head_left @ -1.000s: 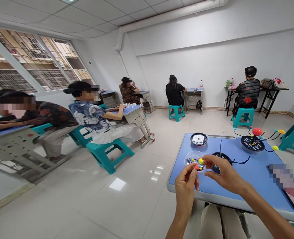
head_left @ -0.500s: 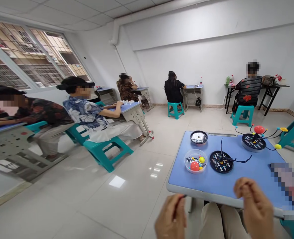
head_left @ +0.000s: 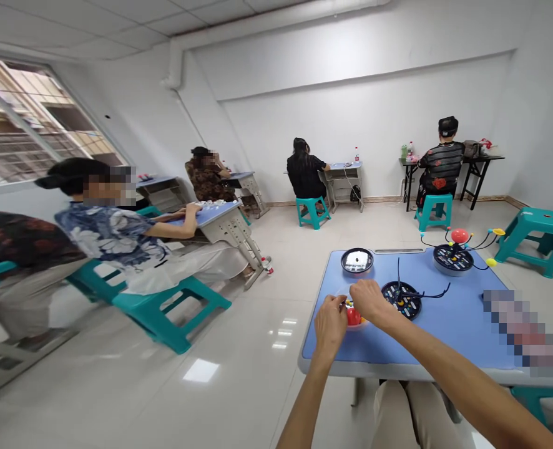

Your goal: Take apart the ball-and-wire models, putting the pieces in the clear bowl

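Observation:
Both hands are over a clear round tub (head_left: 350, 328) on the blue desk, with a red ball (head_left: 354, 317) and small yellow pieces in it. At the tub's left side is my left hand (head_left: 331, 321), its thumb and fingers pinched near a small dark bit too tiny to name. My right hand (head_left: 369, 302) reaches across the tub from the right, its fingers curled and largely hidden; what they hold cannot be seen. Just right of it lies a black printed disc base (head_left: 405, 304) with thin black arms. Behind the tub stands a round black-rimmed dish (head_left: 357, 262) with a shiny face.
On the blue desk (head_left: 449, 337), a planet model (head_left: 452, 257) with a red ball and yellow-tipped arms stands at the far right. A pixelated flat item (head_left: 522, 330) lies near the right edge. Several people sit at other desks. A teal stool (head_left: 538, 240) stands beyond the desk.
Both hands have moved from the desk's front edge forward to the tub, the right one also leftward. The black rod with a red tip in my left hand no longer shows. The view has turned right.

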The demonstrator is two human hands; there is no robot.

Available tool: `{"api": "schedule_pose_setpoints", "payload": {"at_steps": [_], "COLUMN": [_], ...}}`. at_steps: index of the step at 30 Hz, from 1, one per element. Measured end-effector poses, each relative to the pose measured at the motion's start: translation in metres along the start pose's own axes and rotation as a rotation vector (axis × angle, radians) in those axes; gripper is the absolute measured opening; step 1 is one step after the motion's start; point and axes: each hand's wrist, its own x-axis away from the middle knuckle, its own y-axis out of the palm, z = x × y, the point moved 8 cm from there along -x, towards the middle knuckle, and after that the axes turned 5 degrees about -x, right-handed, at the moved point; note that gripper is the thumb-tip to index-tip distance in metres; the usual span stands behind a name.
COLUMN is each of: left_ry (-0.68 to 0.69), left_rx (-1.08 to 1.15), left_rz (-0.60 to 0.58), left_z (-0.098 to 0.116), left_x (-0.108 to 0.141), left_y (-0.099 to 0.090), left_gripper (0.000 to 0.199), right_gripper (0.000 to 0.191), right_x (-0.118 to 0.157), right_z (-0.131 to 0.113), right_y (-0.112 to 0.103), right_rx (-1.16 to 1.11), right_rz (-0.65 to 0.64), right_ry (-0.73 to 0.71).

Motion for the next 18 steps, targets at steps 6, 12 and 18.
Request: {"api": "schedule_pose_setpoints", "payload": {"at_steps": [6, 12, 18], "left_ry": [0.002, 0.003, -0.221], "left_rx": [0.147, 0.711, 1.042], "left_rz": [0.147, 0.090, -0.096], "left_z": [0.005, 0.047, 0.086], "left_x": [0.012, 0.054, 0.043], "left_y": [-0.015, 0.040, 0.106], "left_gripper": [0.027, 0.026, 0.038], "right_gripper": [0.024, 0.037, 0.040], "right_x": [0.008, 0.043, 0.045], "right_z": [0.010, 0.091, 0.120], "right_y": [-0.019, -0.068, -0.026], "right_rx": [-0.022, -0.090, 0.014], "right_rz": [0.002, 0.175, -0.040], "right_ry": [-0.074, -0.064, -0.168]}}
